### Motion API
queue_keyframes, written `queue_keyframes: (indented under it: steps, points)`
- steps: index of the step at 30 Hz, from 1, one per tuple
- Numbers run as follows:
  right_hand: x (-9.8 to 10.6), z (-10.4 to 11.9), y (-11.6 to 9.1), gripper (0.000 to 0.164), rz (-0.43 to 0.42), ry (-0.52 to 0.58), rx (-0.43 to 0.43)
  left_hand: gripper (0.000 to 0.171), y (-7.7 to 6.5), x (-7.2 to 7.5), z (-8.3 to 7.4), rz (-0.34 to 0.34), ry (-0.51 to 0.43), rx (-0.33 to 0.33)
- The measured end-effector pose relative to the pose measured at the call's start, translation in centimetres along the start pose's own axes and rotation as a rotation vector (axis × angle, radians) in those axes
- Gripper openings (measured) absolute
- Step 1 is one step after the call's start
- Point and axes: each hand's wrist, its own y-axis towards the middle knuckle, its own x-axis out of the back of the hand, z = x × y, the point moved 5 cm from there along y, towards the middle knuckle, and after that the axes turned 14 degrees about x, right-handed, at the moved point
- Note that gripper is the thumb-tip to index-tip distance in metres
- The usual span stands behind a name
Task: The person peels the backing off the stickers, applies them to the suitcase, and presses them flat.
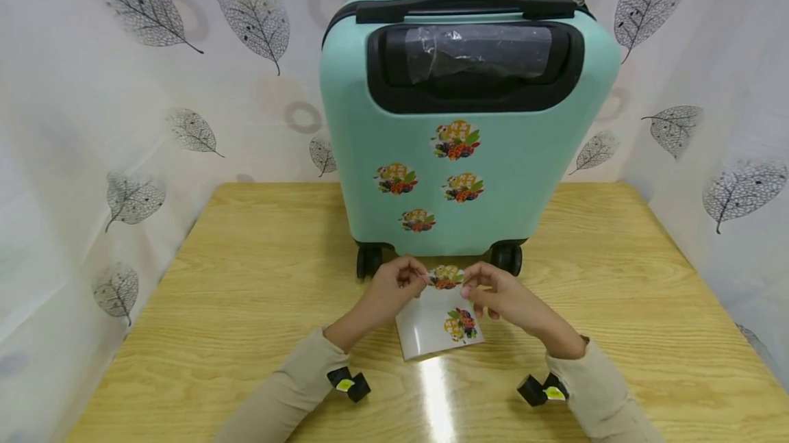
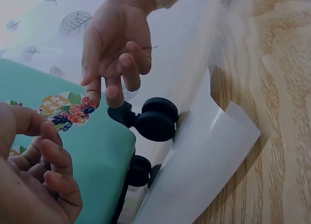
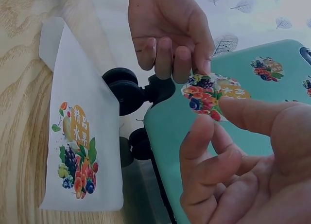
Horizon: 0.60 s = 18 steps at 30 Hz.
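Note:
A round fruit sticker [image 1: 445,277] with colourful berries and yellow lettering is stretched between both hands, low in front of the suitcase. My left hand [image 1: 397,287] pinches its left edge between thumb and fingertips. On the opposite edge, my right hand [image 1: 502,298] pinches it the same way. The right wrist view shows this sticker [image 3: 214,95] up close between the fingers. Below the hands lies a white backing sheet [image 1: 425,333] bearing another fruit sticker [image 1: 461,324]. Behind stands an upright mint-green suitcase [image 1: 511,176], with several such stickers on its face, one near the top [image 1: 456,140].
The suitcase rests on black wheels [image 1: 507,258] on a wooden table [image 1: 265,258]. Its black handle recess [image 1: 474,97] is partly covered by clear film. Behind and at both sides hangs a white leaf-patterned cloth [image 1: 246,87]. Each sleeve carries a small black wrist device [image 1: 359,387].

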Motion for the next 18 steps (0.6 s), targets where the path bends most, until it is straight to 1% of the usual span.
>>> queue_keyframes:
  steps: [5, 11, 18]
  points:
    - [-0.17, 0.1, 0.04, 0.036, -0.003, -0.028, 0.008, 0.013, -0.13, -0.03, -0.14, 0.021, -0.031, 0.029]
    - [-0.19, 0.11, 0.1, 0.035, -0.019, -0.041, 0.03, 0.015, -0.09, -0.12, 0.14, 0.049, -0.045, 0.07]
    - [-0.08, 0.02, 0.17, 0.034, -0.037, -0.038, 0.04, 0.013, 0.17, -0.18, 0.62, 0.052, -0.047, 0.079]
